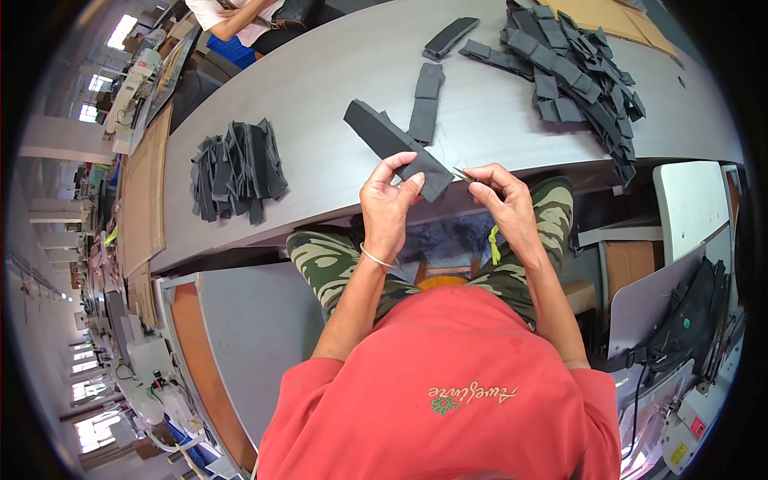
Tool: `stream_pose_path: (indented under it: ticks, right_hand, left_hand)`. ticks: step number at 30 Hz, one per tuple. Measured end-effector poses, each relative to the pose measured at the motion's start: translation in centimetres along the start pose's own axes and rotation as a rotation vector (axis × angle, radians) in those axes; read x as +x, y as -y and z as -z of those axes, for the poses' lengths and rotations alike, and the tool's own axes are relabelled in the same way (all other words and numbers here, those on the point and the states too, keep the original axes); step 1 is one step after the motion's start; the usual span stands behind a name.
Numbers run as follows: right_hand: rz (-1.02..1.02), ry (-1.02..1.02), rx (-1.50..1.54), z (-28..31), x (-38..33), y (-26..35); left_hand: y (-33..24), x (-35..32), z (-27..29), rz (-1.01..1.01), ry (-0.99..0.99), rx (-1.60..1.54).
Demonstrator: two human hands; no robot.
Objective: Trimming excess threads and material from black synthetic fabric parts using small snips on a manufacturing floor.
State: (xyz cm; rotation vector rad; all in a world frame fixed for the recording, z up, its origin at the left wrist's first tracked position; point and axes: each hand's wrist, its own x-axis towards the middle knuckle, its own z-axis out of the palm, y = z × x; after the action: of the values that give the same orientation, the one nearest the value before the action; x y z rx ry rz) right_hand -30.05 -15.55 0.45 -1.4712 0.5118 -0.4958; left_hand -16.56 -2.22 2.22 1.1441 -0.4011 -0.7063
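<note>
My left hand [388, 202] pinches a dark grey fabric strip [400, 146] between thumb and fingers, near the strip's right end. The strip slants over the table's near edge, its far end up and to the left. In my right hand [506, 206] is a small pair of thread snips [462, 174], mostly covered by the fingers. Their metal tips point at the strip's right end, close to some loose threads; whether they touch it I cannot tell. A yellow-green ribbon [494, 245] hangs below this hand. Just beyond the held strip lies another grey strip [426, 102].
A large heap of grey strips [568, 76] lies at the far right of the grey table [320, 88]. A neater pile of strips [237, 170] is on the left, and a single strip [450, 38] at the back. Beyond the table sits another person [244, 20].
</note>
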Motion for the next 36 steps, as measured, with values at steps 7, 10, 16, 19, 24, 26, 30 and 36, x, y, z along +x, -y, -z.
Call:
stream_pose_path:
  ticks: [7,10,16,19,24,26,30,36]
  right_hand:
    - [0.064,-0.015,-0.045,-0.3,0.0,0.6]
    - [0.064,-0.016,-0.039,-0.1,0.0,0.4]
    - [0.138,-0.098,0.161,-0.9,-0.3,1.5]
    - [0.013,0.006,0.07,-0.8,-0.3,1.7]
    - [0.093,-0.005,0.013,-1.8,0.4,0.2]
    - [0.198,-0.051,-0.144,-2.0,0.2,0.1]
    - [0.264,-0.106,-0.288,-3.0,-0.9,1.7]
    - [0.417,0.053,-0.285,-4.4,-2.2,1.9]
  left_hand:
    - [0.3,0.0,0.0,0.005,0.019,-0.072]
    - [0.6,0.0,0.2,0.041,0.023,-0.143]
    - [0.9,0.1,0.4,0.06,0.053,-0.276]
    - [1.0,-0.1,0.5,0.051,0.093,-0.317]
    - [1.5,0.2,0.3,0.08,0.165,-0.447]
    - [2.0,0.2,0.5,0.135,0.134,-0.492]
    - [1.6,0.2,0.2,0.227,0.137,-0.722]
    - [1.8,0.9,0.4,0.297,0.213,-0.802]
